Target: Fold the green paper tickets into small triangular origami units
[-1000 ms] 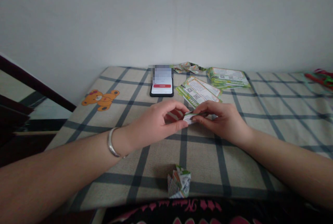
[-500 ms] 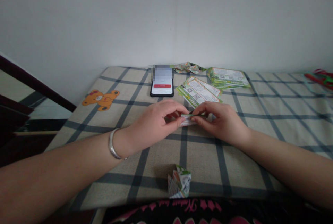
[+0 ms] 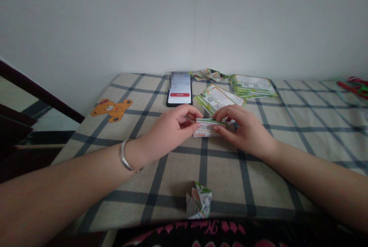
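Between my hands, over the middle of the table, is a folded paper leaflet [image 3: 206,127], white with printed lines and a green edge. My left hand [image 3: 181,126] pinches its left end between thumb and fingers. At the right end my right hand [image 3: 240,126] grips it, thumb in front and fingers behind. Just beyond lie loose printed leaflets [image 3: 217,97], green and white, spread over one another. Closer to me, near the front edge, stands a small piece of folded paper [image 3: 199,200] with pointed corners.
A phone [image 3: 179,95] with a lit screen lies near the wall. Beside it are more folded paper pieces [image 3: 209,74] and a leaflet stack [image 3: 253,86]. The checked tablecloth [image 3: 123,178] bears a bear picture [image 3: 111,110]. A red and green object [image 3: 355,88] is at far right.
More of the folded leaflet's printed face now shows between my hands. My left hand has shifted slightly up and left, and the fingers of my right hand have lifted a little.
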Available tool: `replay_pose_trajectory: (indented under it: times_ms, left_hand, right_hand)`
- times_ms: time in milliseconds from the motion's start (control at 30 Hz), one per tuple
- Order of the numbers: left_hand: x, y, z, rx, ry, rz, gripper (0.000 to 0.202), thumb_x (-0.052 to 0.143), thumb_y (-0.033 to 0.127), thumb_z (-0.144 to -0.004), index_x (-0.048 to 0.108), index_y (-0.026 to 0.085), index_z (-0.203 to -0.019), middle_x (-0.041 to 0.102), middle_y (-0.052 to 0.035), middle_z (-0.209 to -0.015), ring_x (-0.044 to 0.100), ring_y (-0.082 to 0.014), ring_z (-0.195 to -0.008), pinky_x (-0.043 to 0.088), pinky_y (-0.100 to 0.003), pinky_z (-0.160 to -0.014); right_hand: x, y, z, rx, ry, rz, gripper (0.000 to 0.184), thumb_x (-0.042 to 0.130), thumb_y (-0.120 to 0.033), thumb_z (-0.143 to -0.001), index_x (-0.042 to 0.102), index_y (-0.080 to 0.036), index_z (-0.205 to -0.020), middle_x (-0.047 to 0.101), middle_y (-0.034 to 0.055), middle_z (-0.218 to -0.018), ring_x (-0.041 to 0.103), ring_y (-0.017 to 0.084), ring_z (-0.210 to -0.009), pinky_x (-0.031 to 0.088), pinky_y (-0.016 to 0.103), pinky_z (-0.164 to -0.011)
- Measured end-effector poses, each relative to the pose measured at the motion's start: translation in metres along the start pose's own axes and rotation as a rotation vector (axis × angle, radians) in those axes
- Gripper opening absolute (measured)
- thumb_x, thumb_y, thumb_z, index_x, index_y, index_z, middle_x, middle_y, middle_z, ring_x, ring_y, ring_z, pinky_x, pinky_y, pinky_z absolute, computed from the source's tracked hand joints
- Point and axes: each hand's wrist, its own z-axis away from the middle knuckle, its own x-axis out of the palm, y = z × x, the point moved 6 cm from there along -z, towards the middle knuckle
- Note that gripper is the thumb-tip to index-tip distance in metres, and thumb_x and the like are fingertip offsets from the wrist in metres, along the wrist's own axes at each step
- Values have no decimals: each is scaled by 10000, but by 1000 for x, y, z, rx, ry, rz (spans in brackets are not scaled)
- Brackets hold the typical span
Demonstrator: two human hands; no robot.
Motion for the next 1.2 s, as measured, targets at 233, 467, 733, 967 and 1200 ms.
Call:
replay_pose_trajectory:
  times_ms: [233, 467, 733, 967, 1200]
  left_hand:
    - [2, -3, 0, -32, 8, 79, 153, 634, 150, -810, 566, 173, -944, 644, 24, -851, 673, -86, -740, 541, -191, -673]
    - [2, -2, -1, -7, -1, 108, 92, 634, 175, -818, 580, 166, -892, 663, 17, -840, 674, -86, -730, 552, -195, -664]
    - [-1, -6, 0, 8, 48, 68, 81, 630, 219, -823, 598, 167, -876, 677, 6, -814, 676, -110, -738, 560, -236, -675]
    - [-1, -4, 0, 13, 41, 45, 91, 648, 226, -818, 605, 179, -883, 684, 11, -823, 680, -113, -756, 558, -240, -691]
    - [0, -5, -1, 19, 28, 76, 109, 652, 202, -808, 589, 176, -893, 677, 13, -831, 676, -106, -769, 561, -233, -718]
  right_hand:
    - [6, 13, 1, 165, 28, -157, 157, 682, -284, -806, 552, -197, -819, 556, -14, -721, 498, 109, -602, 415, 257, -530]
    - [9, 18, 2, 220, 61, -300, 207, 705, -281, -778, 513, -205, -802, 516, -43, -664, 447, 89, -549, 367, 240, -480]
    - [6, 21, 2, 282, 20, -220, 219, 685, -366, -801, 597, -195, -905, 618, -6, -772, 513, 90, -581, 423, 248, -530]
    - [13, 29, 3, 360, -14, -333, 216, 692, -379, -790, 575, -199, -818, 578, -33, -677, 473, 82, -528, 372, 232, -470]
    - [16, 32, 3, 356, 25, -468, 238, 745, -313, -736, 537, -208, -786, 545, -44, -652, 483, 98, -555, 381, 246, -491]
